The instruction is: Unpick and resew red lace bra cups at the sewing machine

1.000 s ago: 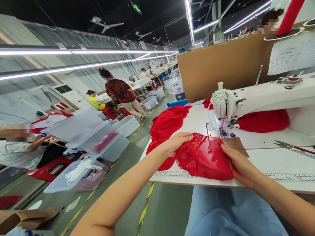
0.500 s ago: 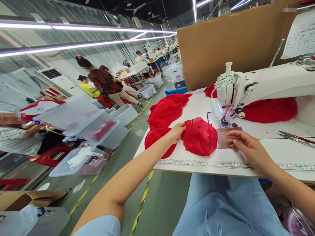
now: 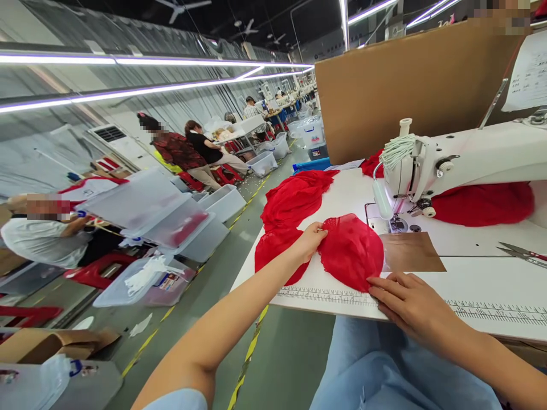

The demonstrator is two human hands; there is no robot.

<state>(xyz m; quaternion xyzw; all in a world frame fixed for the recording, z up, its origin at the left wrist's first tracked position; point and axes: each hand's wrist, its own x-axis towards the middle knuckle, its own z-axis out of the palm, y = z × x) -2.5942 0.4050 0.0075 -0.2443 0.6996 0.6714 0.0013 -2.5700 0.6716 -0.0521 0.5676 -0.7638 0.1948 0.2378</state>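
Note:
My left hand [image 3: 313, 239] is closed on the left edge of a thin, rounded red fabric piece [image 3: 352, 250] lying on the white sewing table. At that piece's lower right edge, my right hand [image 3: 404, 296] has its fingertips on the cloth, the edge apparently pinched; the thumb is hidden. Under my left wrist lies another red fabric piece [image 3: 277, 256], and behind it a crumpled red fabric heap [image 3: 297, 196]. A flat brown patch [image 3: 414, 252] sits on the tabletop just beyond my right hand. The white sewing machine [image 3: 474, 154] stands behind, its needle area lit.
Thread snips [image 3: 523, 253] lie at the table's right. More red fabric [image 3: 482, 203] is under the machine arm. A printed ruler [image 3: 491, 310] runs along the front edge. A cardboard panel [image 3: 401, 91] stands behind. Plastic bins [image 3: 196, 236] and seated co-workers are across the aisle.
My right hand has moved left and nearer, from over the brown patch to the red piece's lower right edge. The left hand still holds the same edge. The view has shifted slightly.

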